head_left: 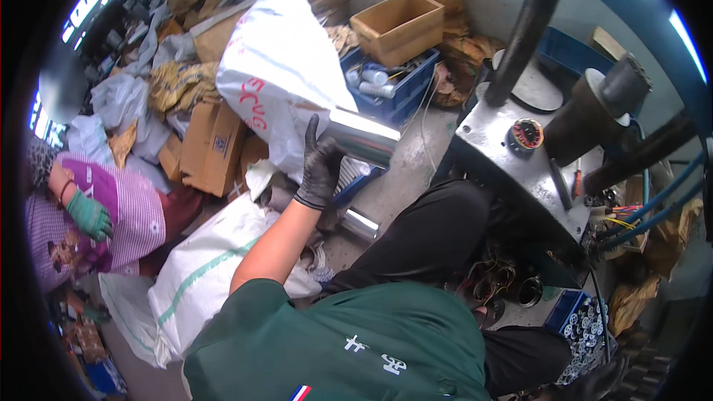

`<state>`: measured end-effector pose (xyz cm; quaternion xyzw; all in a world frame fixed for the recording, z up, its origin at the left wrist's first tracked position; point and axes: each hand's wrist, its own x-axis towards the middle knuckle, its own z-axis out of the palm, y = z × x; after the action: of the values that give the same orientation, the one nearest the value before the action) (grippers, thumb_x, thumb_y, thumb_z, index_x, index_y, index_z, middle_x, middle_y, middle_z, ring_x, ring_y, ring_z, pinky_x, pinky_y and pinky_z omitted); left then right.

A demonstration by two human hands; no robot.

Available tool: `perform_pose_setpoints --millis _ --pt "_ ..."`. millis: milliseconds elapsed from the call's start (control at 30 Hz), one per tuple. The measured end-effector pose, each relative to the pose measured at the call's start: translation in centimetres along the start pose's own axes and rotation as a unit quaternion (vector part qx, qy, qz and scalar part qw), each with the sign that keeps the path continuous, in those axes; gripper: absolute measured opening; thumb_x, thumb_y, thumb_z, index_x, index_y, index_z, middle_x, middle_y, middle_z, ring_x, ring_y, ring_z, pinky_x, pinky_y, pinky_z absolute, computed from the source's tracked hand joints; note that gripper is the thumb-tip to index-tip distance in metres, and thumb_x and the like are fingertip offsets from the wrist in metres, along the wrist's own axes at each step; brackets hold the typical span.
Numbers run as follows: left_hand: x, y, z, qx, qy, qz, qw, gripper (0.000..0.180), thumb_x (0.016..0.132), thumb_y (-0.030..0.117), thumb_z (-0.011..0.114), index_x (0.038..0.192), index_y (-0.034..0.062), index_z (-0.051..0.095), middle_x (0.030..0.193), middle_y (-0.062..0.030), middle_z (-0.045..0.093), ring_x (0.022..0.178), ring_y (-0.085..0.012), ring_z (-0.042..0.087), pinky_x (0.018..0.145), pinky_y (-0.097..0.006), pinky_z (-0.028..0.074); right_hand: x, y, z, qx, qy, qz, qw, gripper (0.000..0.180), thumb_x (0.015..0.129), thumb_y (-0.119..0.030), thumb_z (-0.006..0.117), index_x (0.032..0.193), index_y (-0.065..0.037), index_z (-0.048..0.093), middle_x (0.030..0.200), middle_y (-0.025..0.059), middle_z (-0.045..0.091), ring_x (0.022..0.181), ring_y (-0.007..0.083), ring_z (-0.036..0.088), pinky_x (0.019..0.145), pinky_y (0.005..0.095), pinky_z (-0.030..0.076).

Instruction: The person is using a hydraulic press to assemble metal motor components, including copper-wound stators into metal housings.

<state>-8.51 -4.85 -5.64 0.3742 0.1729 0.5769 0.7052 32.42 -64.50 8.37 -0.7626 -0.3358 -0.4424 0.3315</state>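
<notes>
My left hand [319,169], in a black glove, grips a shiny metal cylinder [364,137] at its left end. The cylinder lies slightly tilted in the air, in front of a white sack [286,52]. The thumb points up along it, and the other fingers are partly hidden. A second shiny cylinder [360,224] is down beside my knee. On the machine's metal plate [486,126] to the right sits a round wound coil part [526,134], next to a thick dark cylinder [579,115]. My right hand does not show.
Another person's green-gloved hand [89,214] is at the left. Dark posts [527,30] rise from the machine. A blue crate [405,93] bears a wooden box [397,26]. A white woven sack [200,275] and a cardboard box [212,148] lie left. Lower right, a blue bin [562,312] holds metal parts.
</notes>
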Motion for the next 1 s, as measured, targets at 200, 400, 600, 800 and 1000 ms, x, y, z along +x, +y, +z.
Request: perform_pose_setpoints --millis 200,400,600,800,1000 --pt "4.5 -2.8 12.3 -0.319 0.070 -0.281 0.902 0.072 0.095 0.054 0.077 0.154 0.0241 0.049 0.150 -0.0121 0.059 0.143 -0.0352 0.054 0.121 -0.065 0.038 2.6 4.1 3.2 -0.052 0.050 0.095 0.993 0.026 0.110 0.003 0.058 0.134 0.009 0.066 0.134 0.0200 0.070 0.118 0.0299 0.071 0.103 0.0401 0.061" --pt "7.0 -7.2 21.8 -0.217 -0.139 -0.241 0.936 0.092 0.087 0.064 0.079 0.153 0.0087 0.047 0.143 -0.0133 0.060 0.136 -0.0343 0.058 0.122 -0.048 0.043 11.7 9.8 9.6 0.017 0.167 0.082 0.982 0.022 0.108 -0.003 0.064 0.126 0.001 0.075 0.121 0.0136 0.078 0.106 0.0208 0.076 0.092 0.0336 0.062" --pt "8.0 -9.5 31.3 0.265 -0.282 0.119 0.914 0.066 0.093 0.037 0.079 0.142 0.0046 0.050 0.136 -0.0130 0.065 0.133 -0.0280 0.060 0.114 -0.045 0.046 16.9 10.9 15.0 -0.075 0.199 0.082 0.974 0.021 0.104 -0.006 0.068 0.122 -0.003 0.078 0.106 0.0104 0.080 0.090 0.0199 0.075 0.082 0.0352 0.059" --pt "12.7 -12.0 38.6 -0.136 -0.331 -0.132 0.924 0.046 0.107 0.034 0.064 0.139 0.0020 0.054 0.135 -0.0113 0.066 0.131 -0.0252 0.060 0.116 -0.041 0.041 17.3 8.7 16.1 0.020 0.253 0.164 0.953 0.021 0.105 -0.009 0.069 0.122 -0.001 0.077 0.107 0.0090 0.080 0.094 0.0169 0.075 0.086 0.0320 0.060" --pt "17.6 -14.7 45.7 -0.124 -0.245 -0.044 0.960 0.045 0.094 0.018 0.083 0.133 0.0115 0.061 0.120 -0.0039 0.067 0.110 -0.0196 0.068 0.095 -0.039 0.057 17.4 7.7 16.4 0.134 0.287 0.215 0.924 0.021 0.104 -0.009 0.071 0.122 0.002 0.077 0.109 0.0106 0.080 0.099 0.0168 0.075 0.090 0.0303 0.061"
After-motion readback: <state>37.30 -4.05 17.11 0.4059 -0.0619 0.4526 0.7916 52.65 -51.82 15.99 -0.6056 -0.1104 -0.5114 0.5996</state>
